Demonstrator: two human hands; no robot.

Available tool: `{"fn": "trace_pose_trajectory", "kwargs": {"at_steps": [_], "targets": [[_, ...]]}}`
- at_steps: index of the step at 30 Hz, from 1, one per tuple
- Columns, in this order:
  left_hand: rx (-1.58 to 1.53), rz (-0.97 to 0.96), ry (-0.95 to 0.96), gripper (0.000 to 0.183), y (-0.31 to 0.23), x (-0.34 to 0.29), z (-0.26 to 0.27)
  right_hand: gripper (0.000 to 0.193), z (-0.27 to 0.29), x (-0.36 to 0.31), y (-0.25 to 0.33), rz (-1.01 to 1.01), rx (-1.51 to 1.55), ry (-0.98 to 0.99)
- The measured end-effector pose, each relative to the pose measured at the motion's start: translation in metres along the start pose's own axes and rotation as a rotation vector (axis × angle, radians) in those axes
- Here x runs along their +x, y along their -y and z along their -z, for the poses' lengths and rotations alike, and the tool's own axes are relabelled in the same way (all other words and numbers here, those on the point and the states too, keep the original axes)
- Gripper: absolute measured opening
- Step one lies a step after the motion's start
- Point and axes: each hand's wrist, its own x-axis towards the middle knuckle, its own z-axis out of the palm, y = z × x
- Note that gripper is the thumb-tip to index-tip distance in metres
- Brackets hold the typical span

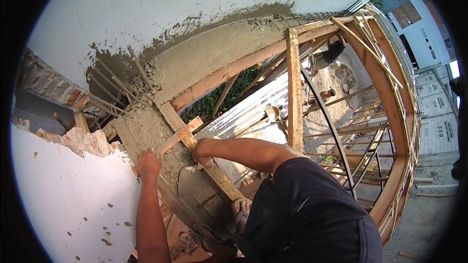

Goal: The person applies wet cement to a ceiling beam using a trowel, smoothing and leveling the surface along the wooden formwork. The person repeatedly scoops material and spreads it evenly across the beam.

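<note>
My left hand [149, 163] is closed around the near end of a short wooden board [181, 135]. The board lies slantwise over wet grey concrete [146, 129] in a narrow channel, its far end over the channel's right side board. On that long wooden form board [222, 181] my right hand [204, 152] rests with its fingers curled over the edge. A grey cement-smeared tub [201, 192] stands in the channel just below my hands, its inside partly in shadow.
My sandalled foot [241, 209] stands by the form board. Steel bars [117, 85] stick up at the channel's far end. A wooden post [294, 90] rises to the right. Beyond it lies a deep drop with bamboo poles and two people [327, 54] working below. A broken white wall [73, 185] flanks the left.
</note>
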Motion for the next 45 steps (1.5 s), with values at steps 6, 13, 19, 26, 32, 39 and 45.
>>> {"fn": "trace_pose_trajectory", "kwargs": {"at_steps": [6,13,19,26,32,39,45], "targets": [[-0.004,-0.004,-0.009,0.051,0.002,0.001,-0.002,0.050,0.005,-0.010,0.003,0.021,-0.023,0.048],[0.013,0.013,0.007,0.054,0.002,0.003,-0.002,0.049,0.008,-0.024,0.007,-0.019,0.023,0.003],[0.054,-0.003,0.019,0.058,0.003,0.004,-0.002,0.052,0.008,-0.015,0.006,0.008,-0.015,0.092],[-0.016,0.012,0.021,0.051,0.002,0.005,0.004,0.060,-0.001,-0.002,-0.001,-0.009,0.038,0.095],[-0.033,0.052,0.077,0.048,0.001,0.006,0.013,0.049,-0.001,-0.011,-0.002,-0.007,0.051,0.036],[-0.132,0.065,0.078,0.054,0.006,0.009,0.010,0.056,0.000,-0.023,-0.002,0.023,0.061,-0.076],[-0.156,0.112,-0.056,0.061,0.000,-0.002,0.011,0.070,0.007,-0.046,0.001,0.023,0.060,-0.105]]}}
